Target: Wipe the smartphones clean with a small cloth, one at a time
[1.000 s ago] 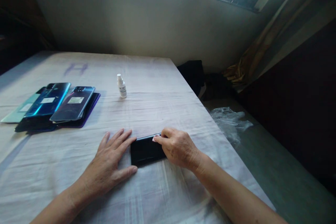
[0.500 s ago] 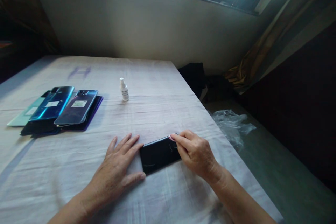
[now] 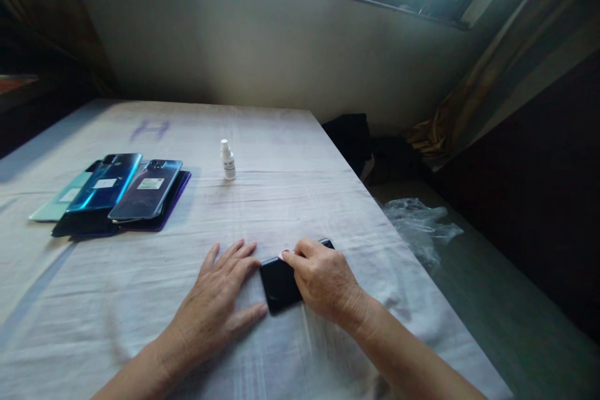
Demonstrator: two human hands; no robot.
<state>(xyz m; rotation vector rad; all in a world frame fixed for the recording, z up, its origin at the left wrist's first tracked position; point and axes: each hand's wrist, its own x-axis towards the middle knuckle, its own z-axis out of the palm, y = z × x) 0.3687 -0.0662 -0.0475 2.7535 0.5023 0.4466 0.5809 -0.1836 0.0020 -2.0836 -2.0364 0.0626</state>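
A black smartphone (image 3: 280,286) lies flat on the cloth-covered table, slightly tilted to the right. My left hand (image 3: 218,297) rests on the cloth with fingers spread, its thumb and index fingertip against the phone's left end. Over the phone's middle, my right hand (image 3: 323,278) is closed in a pinch. A small bit of something white and pinkish shows at its fingertips, pressed near the phone's far edge; it is too small to name. The right hand hides much of the phone, whose far right corner shows behind the knuckles.
A small white dropper bottle (image 3: 228,161) stands beyond my hands. Several smartphones (image 3: 149,190) lie overlapped at the left, some with white labels. The table's right edge drops to a floor where a clear plastic bag (image 3: 419,225) lies. A wall and window are at the back.
My right hand has slid left along the phone, from its right end to its middle. My left hand stays at the left end. The whole view has shifted slightly.
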